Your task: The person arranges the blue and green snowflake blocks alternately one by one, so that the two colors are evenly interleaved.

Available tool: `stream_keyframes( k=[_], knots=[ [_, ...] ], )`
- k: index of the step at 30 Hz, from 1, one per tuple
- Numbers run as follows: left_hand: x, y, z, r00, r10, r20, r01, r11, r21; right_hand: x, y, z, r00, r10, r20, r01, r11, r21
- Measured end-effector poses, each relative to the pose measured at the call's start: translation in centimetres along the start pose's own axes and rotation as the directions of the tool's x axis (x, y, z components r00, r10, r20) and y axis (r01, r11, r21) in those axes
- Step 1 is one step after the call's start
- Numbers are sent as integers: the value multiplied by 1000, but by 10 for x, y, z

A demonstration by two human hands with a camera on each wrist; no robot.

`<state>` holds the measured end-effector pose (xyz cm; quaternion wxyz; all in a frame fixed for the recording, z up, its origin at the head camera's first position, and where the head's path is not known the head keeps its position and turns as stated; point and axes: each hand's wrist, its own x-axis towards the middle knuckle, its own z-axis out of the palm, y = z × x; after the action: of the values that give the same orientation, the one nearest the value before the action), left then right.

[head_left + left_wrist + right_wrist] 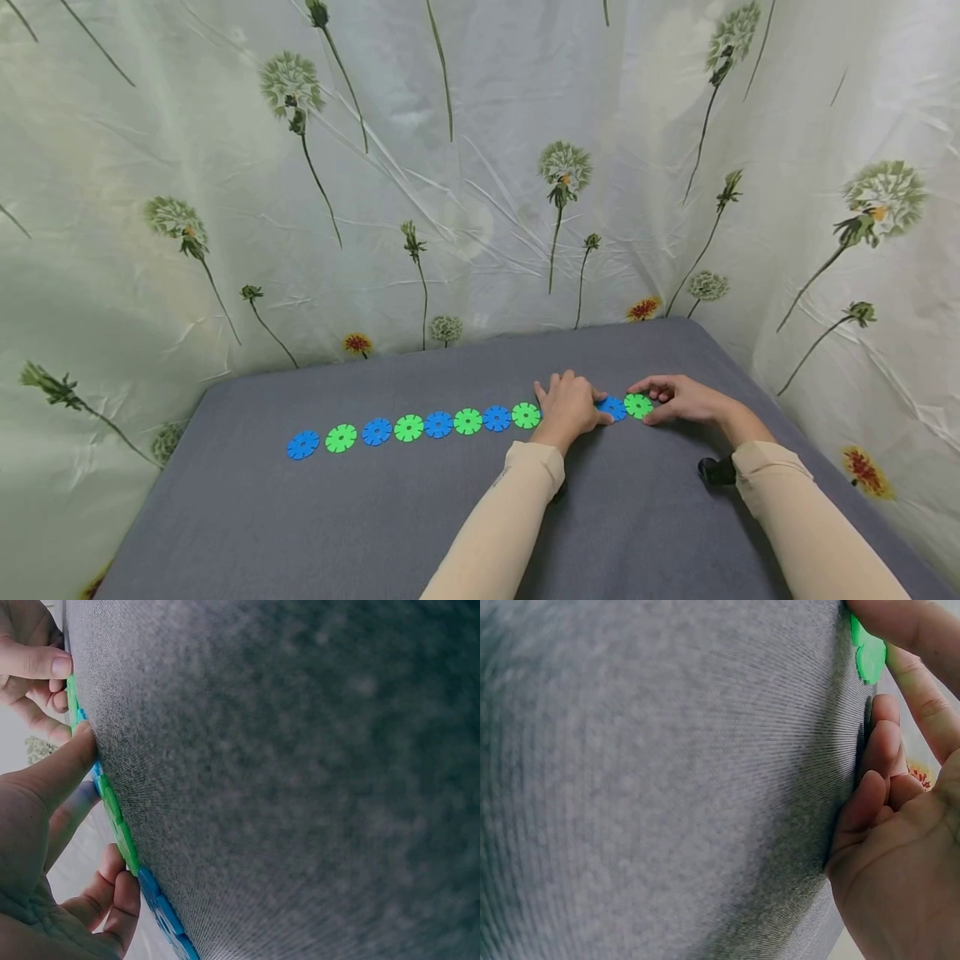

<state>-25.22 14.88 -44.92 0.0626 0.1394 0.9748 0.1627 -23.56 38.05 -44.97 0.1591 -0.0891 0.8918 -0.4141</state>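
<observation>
Flat notched plastic discs, blue and green, lie in a row on the grey table. Near the row's right end, my left hand [567, 408] pinches a blue disc [613, 408] between thumb and forefinger. A green disc [638, 406] sits right beside it, at the very end, and my right hand [686, 400] holds it by opposite edges with thumb and forefinger. Green also shows at the fingertips of the right hand [907, 787] in the right wrist view. The left hand [45, 825] covers part of the row in the head view.
Leftward the row runs through a green disc [526, 415], a blue disc [497, 418] and several more, to a blue disc [303, 445] at the far left. Grey cloth covers the table [337, 525]. A dandelion-print curtain [480, 192] hangs behind and at the sides.
</observation>
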Motion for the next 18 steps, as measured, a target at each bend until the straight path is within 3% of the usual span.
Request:
stream_keyframes(
  k=[18],
  knots=[
    [1, -4, 4, 1000, 24, -9, -24, 1000, 1, 0, 1, 2, 999, -9, -36, 9, 1000, 8]
  ],
)
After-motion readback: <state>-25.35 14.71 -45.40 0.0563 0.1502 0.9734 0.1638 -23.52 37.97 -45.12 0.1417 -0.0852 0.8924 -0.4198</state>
